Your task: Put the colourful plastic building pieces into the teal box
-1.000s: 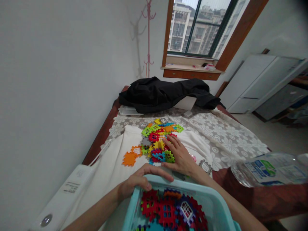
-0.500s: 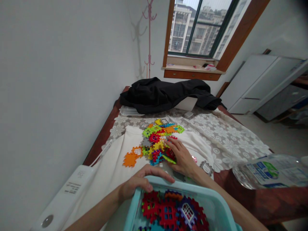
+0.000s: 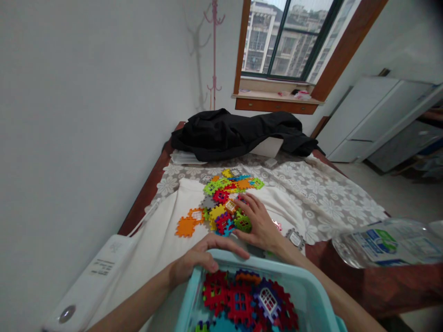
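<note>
My left hand (image 3: 200, 258) is closed over the far-left rim of a light-blue plastic bin (image 3: 294, 272), thumb and fingers gripping the edge. Inside the bin lie red interlocking building pieces (image 3: 239, 302), a purple one with a white window (image 3: 268, 300) and some blue ones. Beyond the bin, my right hand (image 3: 258, 223) is spread at the right side of a loose heap of notched plastic pieces. A green window piece (image 3: 242, 222) lies between its thumb and fingers. Close by are a yellow piece (image 3: 217, 213), a red one (image 3: 220, 196) and an orange one (image 3: 186, 227).
White cloth (image 3: 155, 249) lies over a floral tablecloth (image 3: 332, 203). A clear plastic bottle (image 3: 387, 242) rests at the right edge, and a white device (image 3: 93, 281) at the left. Black fabric (image 3: 238, 133) is heaped at the far end. A grey piece (image 3: 295, 238) sits right of my right hand.
The green piece under my right hand, tilted up before, now lies flatter. Nearby yellow and orange pieces have shifted, and my right fingers are spread wider. My left hand still grips the bin.
</note>
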The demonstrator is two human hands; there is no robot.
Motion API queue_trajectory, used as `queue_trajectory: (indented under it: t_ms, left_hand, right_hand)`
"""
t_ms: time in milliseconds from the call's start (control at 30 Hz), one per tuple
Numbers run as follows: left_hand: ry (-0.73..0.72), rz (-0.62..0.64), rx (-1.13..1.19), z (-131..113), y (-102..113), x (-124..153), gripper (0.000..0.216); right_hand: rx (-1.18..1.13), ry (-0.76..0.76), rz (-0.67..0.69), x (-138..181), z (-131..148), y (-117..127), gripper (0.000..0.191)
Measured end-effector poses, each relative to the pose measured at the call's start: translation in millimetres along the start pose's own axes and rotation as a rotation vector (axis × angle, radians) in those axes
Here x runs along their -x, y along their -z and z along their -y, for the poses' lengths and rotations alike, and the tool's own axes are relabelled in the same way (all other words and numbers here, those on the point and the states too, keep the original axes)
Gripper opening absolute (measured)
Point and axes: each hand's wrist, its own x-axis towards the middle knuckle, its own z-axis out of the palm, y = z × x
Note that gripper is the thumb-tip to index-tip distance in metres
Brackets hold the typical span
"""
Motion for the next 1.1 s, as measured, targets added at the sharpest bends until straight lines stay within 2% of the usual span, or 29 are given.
queue_trajectory:
  t_ms: [100, 200, 367, 567, 667, 800, 900, 1100]
  left_hand:
    - [0.003, -0.002, 0.012, -1, -1, 0, 0.065]
    - [0.005, 0.038, -0.003, -2, 1, -1, 0.065]
    - [-0.007, 0.041, -0.012, 0, 5, -1, 0.062]
    - [-0.011, -0.001, 0.016, 1, 0, 3, 0.063]
    - [-0.024, 0.003, 0.011, 0, -2, 4, 0.061]
    - [-0.017, 0.02, 0.016, -1, -1, 2, 0.063]
    - [-0.021, 0.047, -0.017, -1, 2, -1, 0.064]
    - [-0.025, 0.03, -0.003, 0, 3, -1, 0.065]
  right_hand:
    - [0.055, -0.079, 0.043, 0, 0, -4, 0.096]
    - [0.023, -0.111, 0.056, -1, -3, -6, 0.086]
    - [-0.075, -0.056, -0.09, -1, -4, 1, 0.074]
    - [-0.067, -0.039, 0.02, 0, -1, 0, 0.093]
    - [-0.087, -0.064, 0.025, -1, -2, -1, 0.095]
    - [-0.072, -0.041, 0.053, -2, 0, 3, 0.108]
    - [-0.066, -0.035, 0.064, -1, 3, 5, 0.098]
    - [-0.069, -0.023, -0.017, 0, 1, 3, 0.074]
